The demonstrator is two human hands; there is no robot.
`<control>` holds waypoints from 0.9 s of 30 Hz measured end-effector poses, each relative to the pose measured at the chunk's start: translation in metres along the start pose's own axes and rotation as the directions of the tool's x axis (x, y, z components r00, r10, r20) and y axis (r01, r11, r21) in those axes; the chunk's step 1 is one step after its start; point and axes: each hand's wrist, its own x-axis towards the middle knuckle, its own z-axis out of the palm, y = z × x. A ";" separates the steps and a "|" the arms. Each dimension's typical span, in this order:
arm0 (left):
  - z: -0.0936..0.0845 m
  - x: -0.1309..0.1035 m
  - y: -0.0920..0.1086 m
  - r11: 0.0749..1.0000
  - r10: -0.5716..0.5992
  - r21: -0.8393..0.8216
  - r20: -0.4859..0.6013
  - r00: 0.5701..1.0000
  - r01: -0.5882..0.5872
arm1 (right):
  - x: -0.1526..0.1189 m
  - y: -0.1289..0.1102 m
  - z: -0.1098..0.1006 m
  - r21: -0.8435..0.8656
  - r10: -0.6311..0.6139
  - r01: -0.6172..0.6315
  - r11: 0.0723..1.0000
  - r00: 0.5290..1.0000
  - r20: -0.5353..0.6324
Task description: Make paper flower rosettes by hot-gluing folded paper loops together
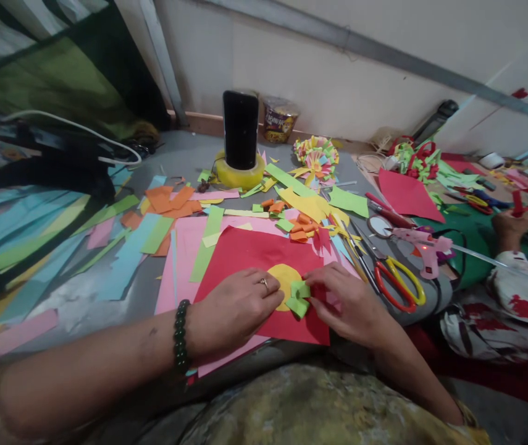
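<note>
A red paper sheet [245, 247] lies on pink sheets [171, 278] in front of me. On it is a yellow paper circle [284, 275], its left edge partly hidden by my left hand [240, 303], whose fingers are pressed together on the circle. Green paper pieces [299, 298] sit at the circle's right side. The thumb and fingers of my right hand [344, 303] close on the right edge of these green pieces.
Scissors [400, 284], a pink glue gun [423, 247] and pens lie at right. A phone [240, 130] stands in a yellow tape roll [240, 173]. Paper strips [27, 216] cover the left. Another person's hand [514, 228] holds red paper at far right.
</note>
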 end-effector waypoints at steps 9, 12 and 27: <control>-0.005 -0.002 -0.004 0.998 -0.035 0.042 -0.148 0.988 0.042 | 0.001 -0.004 0.010 -0.050 -0.038 0.033 0.998 0.993 -0.108; -0.006 -0.002 -0.003 0.998 -0.059 0.021 -0.090 0.994 0.062 | -0.001 -0.014 0.017 -0.077 -0.054 0.046 0.996 0.992 -0.110; -0.010 -0.001 -0.008 0.994 -0.081 -0.073 -0.038 0.996 0.078 | -0.094 0.071 -0.063 -0.214 0.441 -0.775 0.595 0.537 -0.719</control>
